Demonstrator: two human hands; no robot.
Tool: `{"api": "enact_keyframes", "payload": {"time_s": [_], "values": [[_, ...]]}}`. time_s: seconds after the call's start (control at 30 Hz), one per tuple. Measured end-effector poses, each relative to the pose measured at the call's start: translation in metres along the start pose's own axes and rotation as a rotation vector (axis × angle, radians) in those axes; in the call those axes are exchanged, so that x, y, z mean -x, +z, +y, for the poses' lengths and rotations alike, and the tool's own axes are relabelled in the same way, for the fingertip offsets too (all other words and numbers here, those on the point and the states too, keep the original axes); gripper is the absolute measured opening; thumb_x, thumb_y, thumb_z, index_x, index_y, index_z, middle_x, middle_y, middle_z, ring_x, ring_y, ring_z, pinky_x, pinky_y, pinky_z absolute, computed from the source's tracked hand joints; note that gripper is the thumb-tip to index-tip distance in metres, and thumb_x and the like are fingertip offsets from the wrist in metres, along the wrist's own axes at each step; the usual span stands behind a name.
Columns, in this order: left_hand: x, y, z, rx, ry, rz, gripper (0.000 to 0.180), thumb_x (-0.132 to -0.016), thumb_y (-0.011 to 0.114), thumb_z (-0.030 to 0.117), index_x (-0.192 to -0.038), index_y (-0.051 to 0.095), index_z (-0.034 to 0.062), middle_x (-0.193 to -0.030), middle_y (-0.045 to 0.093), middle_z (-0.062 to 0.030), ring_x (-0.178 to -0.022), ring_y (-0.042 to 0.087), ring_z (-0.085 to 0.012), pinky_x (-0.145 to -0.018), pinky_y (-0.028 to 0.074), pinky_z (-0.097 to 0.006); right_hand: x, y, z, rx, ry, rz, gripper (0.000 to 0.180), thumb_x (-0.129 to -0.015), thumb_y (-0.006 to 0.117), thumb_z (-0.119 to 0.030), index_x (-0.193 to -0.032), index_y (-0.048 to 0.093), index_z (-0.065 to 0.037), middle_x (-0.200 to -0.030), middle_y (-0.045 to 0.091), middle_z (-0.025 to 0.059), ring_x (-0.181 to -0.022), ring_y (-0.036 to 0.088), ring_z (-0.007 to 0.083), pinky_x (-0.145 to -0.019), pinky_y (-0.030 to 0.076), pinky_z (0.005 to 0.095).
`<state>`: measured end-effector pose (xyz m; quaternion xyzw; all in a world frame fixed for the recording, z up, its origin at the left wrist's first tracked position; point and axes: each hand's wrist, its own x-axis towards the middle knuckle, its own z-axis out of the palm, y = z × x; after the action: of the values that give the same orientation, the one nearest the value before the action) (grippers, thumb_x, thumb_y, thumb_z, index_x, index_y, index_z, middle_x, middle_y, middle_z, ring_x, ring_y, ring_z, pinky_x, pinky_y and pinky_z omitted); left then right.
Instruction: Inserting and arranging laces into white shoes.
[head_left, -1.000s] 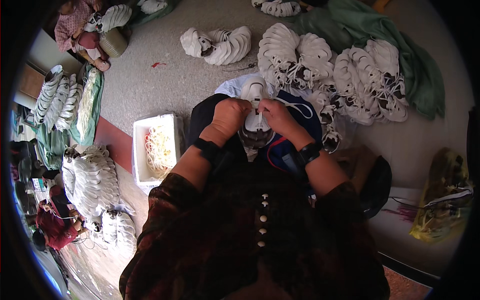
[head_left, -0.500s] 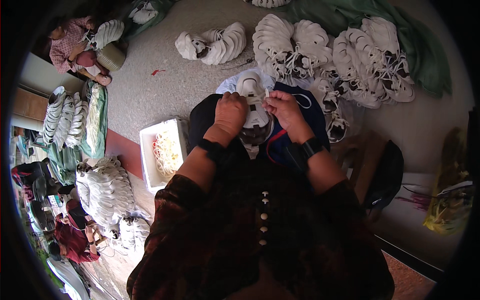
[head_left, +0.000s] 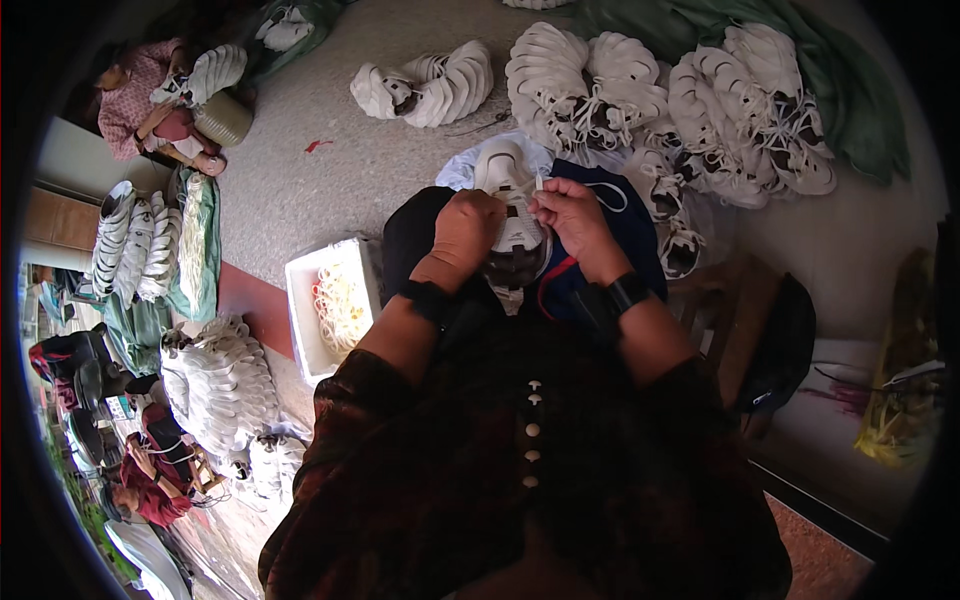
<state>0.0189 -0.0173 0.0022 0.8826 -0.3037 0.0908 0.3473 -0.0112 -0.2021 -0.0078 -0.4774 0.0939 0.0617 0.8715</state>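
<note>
Listing what I see, largest first. Grey floor (head_left: 330, 180): fills the upper view. Green cloth (head_left: 850, 110): at 1 o'clock, under a heap of white shoes (head_left: 680, 90). Second pile of white shoes (head_left: 225, 385): at 9 o'clock, by the floor's edge. White tray (head_left: 300, 300): just left of the lap, holding pale laces (head_left: 340, 305). Smaller shoe cluster (head_left: 430, 85): at 11 o'clock, well apart from me. White shoe (head_left: 510, 200): on the lap at centre, long axis running 12 to 6, toe toward 12, opening toward me. Left hand (head_left: 468, 232): clenched on the shoe's left side. Right hand (head_left: 572, 215): fingers pinching at the shoe's upper right edge; whether they hold a lace I cannot tell.
</note>
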Motion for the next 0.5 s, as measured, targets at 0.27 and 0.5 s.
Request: {"api": "enact_keyframes", "payload": {"time_s": [0.27,0.5], "values": [[0.0,0.014,0.005,0.112,-0.106,0.131,0.007,-0.067,0.059,0.008,-0.072,0.064,0.0112,-0.07,0.06,-0.0108,-0.072,0.059,-0.0282,-0.064,0.048,-0.037,0.001,-0.001,0.001,-0.015,-0.01,0.006,0.005,-0.081,0.056,-0.001,-0.086,0.058,0.001,-0.073,0.062,0.0097,-0.058,0.053,0.0097,-0.056,0.044,0.0191],[-0.006,0.012,0.008,-0.112,0.047,0.052,0.009,-0.067,0.057,0.008,-0.073,0.064,0.0106,-0.068,0.06,-0.0096,-0.067,0.06,-0.0279,-0.06,0.048,-0.037,0.003,-0.001,0.002,-0.083,-0.056,0.031,0.004,-0.081,0.056,-0.001,-0.085,0.057,-0.001,-0.075,0.062,0.0111,-0.059,0.055,0.0118,-0.057,0.045,0.0211]]}}
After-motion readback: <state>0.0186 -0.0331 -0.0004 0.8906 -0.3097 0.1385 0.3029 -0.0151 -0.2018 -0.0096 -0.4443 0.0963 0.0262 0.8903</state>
